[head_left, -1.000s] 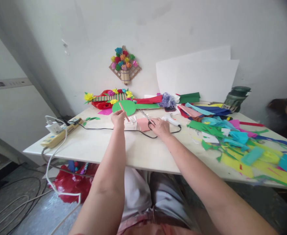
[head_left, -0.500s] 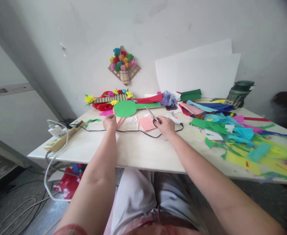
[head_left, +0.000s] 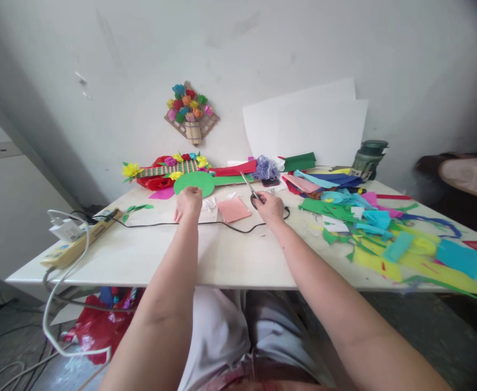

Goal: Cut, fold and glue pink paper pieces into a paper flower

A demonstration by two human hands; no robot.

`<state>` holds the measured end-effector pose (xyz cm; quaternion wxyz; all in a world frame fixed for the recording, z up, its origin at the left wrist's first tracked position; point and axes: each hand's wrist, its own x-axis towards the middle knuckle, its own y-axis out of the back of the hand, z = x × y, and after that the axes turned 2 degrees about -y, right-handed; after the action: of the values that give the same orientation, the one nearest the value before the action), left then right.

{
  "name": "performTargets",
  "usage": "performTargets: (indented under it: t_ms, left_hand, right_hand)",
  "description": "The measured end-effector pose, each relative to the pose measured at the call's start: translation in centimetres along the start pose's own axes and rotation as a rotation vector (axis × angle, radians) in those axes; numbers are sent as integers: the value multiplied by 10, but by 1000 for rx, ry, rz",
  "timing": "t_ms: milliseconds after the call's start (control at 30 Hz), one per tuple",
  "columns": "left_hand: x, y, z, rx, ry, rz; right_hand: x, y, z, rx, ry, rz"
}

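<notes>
In my right hand point(head_left: 271, 207) are scissors point(head_left: 248, 183) with dark handles; the narrow blades point away and to the left, slightly apart. My left hand point(head_left: 188, 203) is closed low over the table, its back hiding what the fingers hold. Pink paper strips point(head_left: 177, 215) show at its left edge. Between the hands lies a square of pink paper point(head_left: 233, 209), with white paper scraps point(head_left: 209, 203) beside it. Just behind my left hand is a green paper disc point(head_left: 197, 183) with a long green handle.
A black cord point(head_left: 160, 224) crosses the table from a power strip point(head_left: 81, 239). Coloured paper scraps point(head_left: 385, 228) cover the right side. Behind lie a flower-trimmed woven piece point(head_left: 165, 169), purple yarn point(head_left: 266, 167) and a dark green bottle point(head_left: 368, 159).
My left hand has moved right over the pink strips, and the pink strip that stood up from its fingers no longer shows. My right hand still holds the scissors. The view has shifted right.
</notes>
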<state>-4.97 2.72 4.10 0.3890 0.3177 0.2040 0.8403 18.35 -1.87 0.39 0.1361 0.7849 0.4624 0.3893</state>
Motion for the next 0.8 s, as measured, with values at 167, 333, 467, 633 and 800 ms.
performTargets:
  t_ms: [167, 333, 467, 633, 800]
  left_hand:
    - [-34, -25, 26, -78, -58, -36]
    - [-56, -51, 19, -163, -263, -101]
    - [-60, -56, 10, -82, -507, -194]
    - [-60, -49, 8, 169, -552, -308]
    - [-61, -41, 11, 327, -319, -236]
  right_hand:
    - [13, 25, 16, -105, -105, 68]
    - [25, 51, 35, -312, -203, 46]
    - [29, 61, 43, -408, -369, 9]
    - [28, 61, 52, -458, -494, -39]
    - [27, 57, 56, -472, -486, -70]
